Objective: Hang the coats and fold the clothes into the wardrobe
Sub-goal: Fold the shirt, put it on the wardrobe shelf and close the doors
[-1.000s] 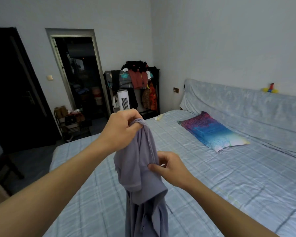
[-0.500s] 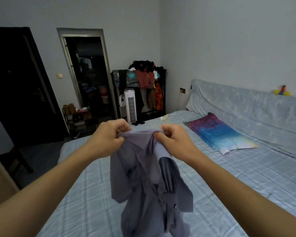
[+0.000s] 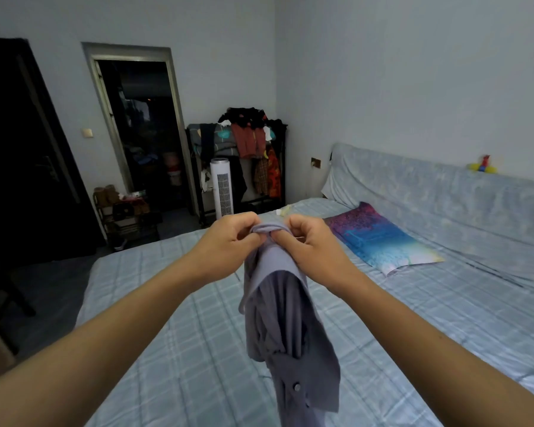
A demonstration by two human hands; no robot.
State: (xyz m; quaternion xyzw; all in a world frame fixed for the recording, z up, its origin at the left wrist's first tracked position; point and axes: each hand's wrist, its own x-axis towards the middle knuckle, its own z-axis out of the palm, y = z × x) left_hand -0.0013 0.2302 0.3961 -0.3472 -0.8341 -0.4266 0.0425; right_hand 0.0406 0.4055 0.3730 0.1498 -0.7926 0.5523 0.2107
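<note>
Both hands are up over the bed [image 3: 173, 349], side by side and nearly touching. The left hand [image 3: 228, 238] and right hand [image 3: 309, 241] each pinch the top edge of the grey shirt [image 3: 284, 318], bunched between curled fingers and thumbs. The rest hangs straight down below them, with a button showing near the bottom.

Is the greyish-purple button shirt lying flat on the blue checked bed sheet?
No: the left hand and right hand pinch the greyish-purple button shirt up top, and it hangs over the blue checked bed sheet.
</note>
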